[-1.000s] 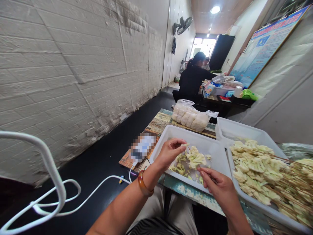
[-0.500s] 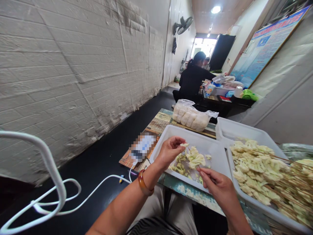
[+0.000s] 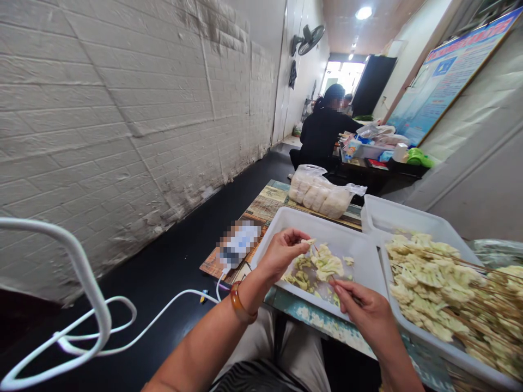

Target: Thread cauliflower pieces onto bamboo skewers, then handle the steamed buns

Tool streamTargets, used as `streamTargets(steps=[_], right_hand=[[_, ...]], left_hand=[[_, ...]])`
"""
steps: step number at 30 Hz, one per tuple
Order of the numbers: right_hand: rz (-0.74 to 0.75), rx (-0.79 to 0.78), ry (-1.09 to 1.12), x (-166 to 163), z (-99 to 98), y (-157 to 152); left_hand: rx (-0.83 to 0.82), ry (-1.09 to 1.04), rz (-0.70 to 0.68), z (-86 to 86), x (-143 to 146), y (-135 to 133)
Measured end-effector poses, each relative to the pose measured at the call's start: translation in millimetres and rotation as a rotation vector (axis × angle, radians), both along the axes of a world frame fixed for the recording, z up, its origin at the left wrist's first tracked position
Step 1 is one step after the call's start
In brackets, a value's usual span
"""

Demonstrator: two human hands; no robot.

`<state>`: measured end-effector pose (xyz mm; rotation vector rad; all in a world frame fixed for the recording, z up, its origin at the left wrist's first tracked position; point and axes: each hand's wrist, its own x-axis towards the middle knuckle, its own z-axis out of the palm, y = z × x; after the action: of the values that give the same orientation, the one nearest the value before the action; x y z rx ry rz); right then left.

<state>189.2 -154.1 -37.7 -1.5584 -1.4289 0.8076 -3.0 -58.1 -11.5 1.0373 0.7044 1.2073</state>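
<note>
My left hand [image 3: 285,251] pinches a small cauliflower piece [image 3: 309,242] between thumb and fingers over a white plastic tray [image 3: 363,256]. My right hand [image 3: 362,301] is closed on the lower end of a thin skewer, most of which is hidden by the fingers and the cauliflower. Pale cauliflower florets [image 3: 329,263] sit on this skewer, just right of my left fingertips. Inside the tray lie loose greenish cauliflower bits [image 3: 301,279].
A second white tray [image 3: 398,294] on the right holds a heap of skewered cauliflower [image 3: 437,277]. Behind stands a clear bag of pale pieces [image 3: 318,191]. A blurred device [image 3: 239,245] with a white cable lies left. A person in black [image 3: 322,130] sits farther back.
The view has shifted very slightly. Both hands keep the same hold and position over the tray.
</note>
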Motion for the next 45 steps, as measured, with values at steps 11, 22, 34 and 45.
streamTargets(steps=[11, 22, 34, 45], right_hand=[[-0.002, 0.002, -0.02, -0.7, 3.0, -1.2], [-0.001, 0.021, -0.042, -0.9, 5.5, -1.5], [0.027, 0.051, -0.097, -1.3, 7.3, 0.4], [0.029, -0.054, 0.091, 0.3, 9.5, 4.8]], left_hand=[[0.049, 0.015, 0.0, 1.6, -0.9, -1.4], [0.098, 0.087, -0.003, -0.1, -0.4, 1.6], [0.122, 0.132, -0.047, -1.5, -1.1, 3.3], [0.06, 0.019, -0.094, 2.1, -0.3, 3.4]])
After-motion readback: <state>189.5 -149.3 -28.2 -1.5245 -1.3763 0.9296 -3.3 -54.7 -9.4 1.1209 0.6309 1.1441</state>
